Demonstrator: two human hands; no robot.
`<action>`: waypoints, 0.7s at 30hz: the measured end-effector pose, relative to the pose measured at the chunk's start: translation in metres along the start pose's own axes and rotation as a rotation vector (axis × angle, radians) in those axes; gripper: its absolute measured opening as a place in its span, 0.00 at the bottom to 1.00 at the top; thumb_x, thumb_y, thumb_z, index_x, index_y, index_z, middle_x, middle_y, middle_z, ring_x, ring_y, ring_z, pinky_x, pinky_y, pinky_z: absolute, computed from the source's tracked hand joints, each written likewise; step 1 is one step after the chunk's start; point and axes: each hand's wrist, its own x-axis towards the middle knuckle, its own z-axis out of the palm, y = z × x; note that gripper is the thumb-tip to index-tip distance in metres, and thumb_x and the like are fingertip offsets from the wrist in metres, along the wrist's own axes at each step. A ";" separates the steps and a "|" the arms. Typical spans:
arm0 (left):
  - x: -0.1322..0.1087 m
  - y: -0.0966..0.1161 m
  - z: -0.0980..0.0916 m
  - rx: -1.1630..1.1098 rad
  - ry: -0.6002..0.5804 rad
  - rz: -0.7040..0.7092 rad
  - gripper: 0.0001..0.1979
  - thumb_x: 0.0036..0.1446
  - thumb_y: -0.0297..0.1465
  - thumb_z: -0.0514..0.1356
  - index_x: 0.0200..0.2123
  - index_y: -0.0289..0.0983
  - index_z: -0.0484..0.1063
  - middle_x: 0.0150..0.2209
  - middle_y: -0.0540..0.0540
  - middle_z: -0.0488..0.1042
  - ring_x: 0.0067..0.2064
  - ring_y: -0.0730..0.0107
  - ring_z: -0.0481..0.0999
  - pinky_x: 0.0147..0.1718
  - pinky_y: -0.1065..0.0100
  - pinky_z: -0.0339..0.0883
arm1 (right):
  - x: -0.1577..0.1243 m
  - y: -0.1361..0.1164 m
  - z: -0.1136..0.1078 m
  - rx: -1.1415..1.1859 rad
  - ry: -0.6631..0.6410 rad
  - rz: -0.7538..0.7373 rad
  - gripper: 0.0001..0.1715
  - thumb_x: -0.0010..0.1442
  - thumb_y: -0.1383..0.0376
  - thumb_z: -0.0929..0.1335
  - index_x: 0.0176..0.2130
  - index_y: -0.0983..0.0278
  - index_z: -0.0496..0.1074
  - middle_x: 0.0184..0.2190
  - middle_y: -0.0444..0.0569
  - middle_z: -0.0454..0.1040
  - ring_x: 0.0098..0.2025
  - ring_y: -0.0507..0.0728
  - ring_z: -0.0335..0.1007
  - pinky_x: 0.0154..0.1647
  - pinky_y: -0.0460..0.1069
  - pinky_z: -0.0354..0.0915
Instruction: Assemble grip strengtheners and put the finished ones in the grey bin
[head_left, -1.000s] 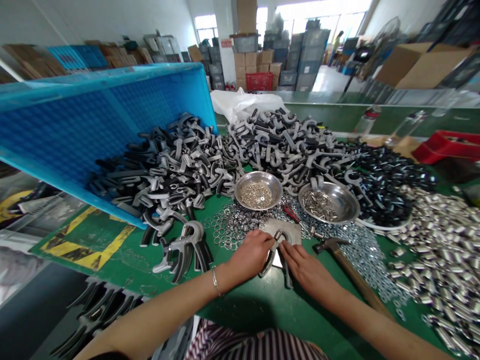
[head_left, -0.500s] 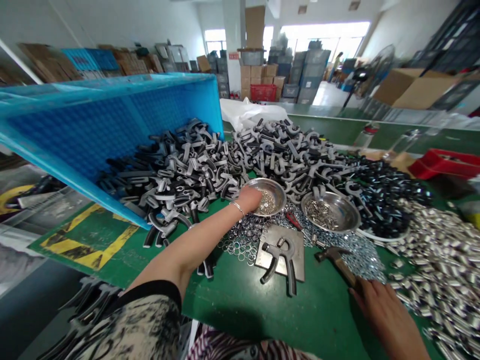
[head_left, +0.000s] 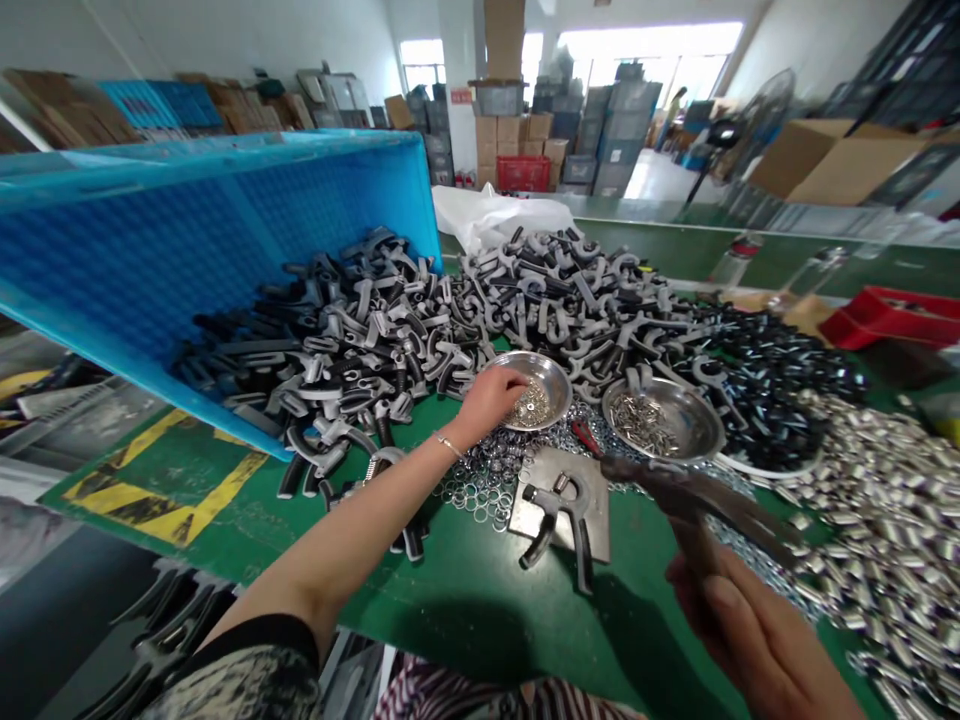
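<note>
My right hand (head_left: 742,620) is wrapped round the handle of a hammer (head_left: 686,490), raised above the bench and smeared by motion. My left hand (head_left: 489,398) is at the left rim of a metal bowl (head_left: 556,375) of small shiny washers (head_left: 535,406). Its fingertips are pinched together over the bowl; what they hold is too small to make out. Between my hands, a grey-and-black hand grip (head_left: 581,530) lies with its two handles towards me on a square metal plate (head_left: 596,490). A small metal pin sits near its top.
A second metal bowl (head_left: 705,425) holds small pins, with a red-handled tool (head_left: 585,437) nearby. Grey-and-black grip parts (head_left: 555,290) spill from a tipped blue crate (head_left: 247,215). Loose rings (head_left: 480,500), black parts (head_left: 787,370) and silver cylinders (head_left: 892,520) lie in piles.
My right hand has lifted the hammer from the bench, its head rising and turning. My left hand has drawn slightly back and up out of the washers, fingertips pinched.
</note>
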 end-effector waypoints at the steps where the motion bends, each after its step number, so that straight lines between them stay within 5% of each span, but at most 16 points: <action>1: -0.010 0.006 -0.002 -0.122 0.004 0.018 0.10 0.62 0.28 0.56 0.42 0.36 0.78 0.44 0.44 0.80 0.46 0.68 0.77 0.49 0.66 0.67 | 0.007 -0.003 0.003 0.012 -0.014 -0.003 0.25 0.68 0.46 0.56 0.39 0.59 0.70 0.25 0.47 0.73 0.27 0.57 0.69 0.30 0.49 0.67; 4: -0.046 0.023 -0.002 -0.493 -0.040 -0.018 0.07 0.58 0.28 0.61 0.39 0.36 0.78 0.39 0.46 0.80 0.40 0.70 0.78 0.43 0.67 0.70 | 0.024 -0.001 0.012 0.141 -0.210 0.134 0.28 0.64 0.42 0.60 0.32 0.61 0.69 0.24 0.46 0.70 0.24 0.55 0.65 0.25 0.48 0.65; 7: -0.076 0.032 0.011 -0.635 -0.129 -0.143 0.08 0.56 0.30 0.64 0.39 0.35 0.77 0.35 0.47 0.80 0.36 0.70 0.78 0.38 0.68 0.70 | 0.028 0.002 0.018 0.500 -0.366 0.416 0.31 0.63 0.38 0.57 0.34 0.61 0.68 0.18 0.38 0.60 0.14 0.47 0.47 0.12 0.43 0.50; 11: -0.083 0.041 0.043 -0.531 -0.212 -0.119 0.06 0.59 0.30 0.60 0.37 0.34 0.77 0.34 0.47 0.79 0.36 0.69 0.77 0.38 0.69 0.68 | 0.020 0.000 0.021 0.830 -0.238 0.492 0.31 0.61 0.37 0.60 0.36 0.61 0.66 0.17 0.34 0.57 0.13 0.44 0.37 0.09 0.40 0.45; 16: -0.066 0.054 0.074 -0.140 -0.175 0.069 0.09 0.63 0.29 0.56 0.34 0.35 0.77 0.37 0.44 0.77 0.42 0.64 0.74 0.44 0.66 0.65 | 0.012 0.014 0.033 0.884 -0.084 0.533 0.30 0.58 0.36 0.64 0.35 0.60 0.66 0.17 0.34 0.59 0.12 0.43 0.40 0.08 0.39 0.46; 21: -0.061 0.058 0.085 -0.029 -0.176 0.083 0.10 0.64 0.29 0.56 0.33 0.34 0.76 0.35 0.44 0.75 0.40 0.64 0.73 0.43 0.66 0.65 | 0.009 0.033 0.041 0.916 -0.084 0.543 0.30 0.57 0.37 0.64 0.35 0.60 0.65 0.16 0.34 0.59 0.11 0.43 0.40 0.07 0.39 0.45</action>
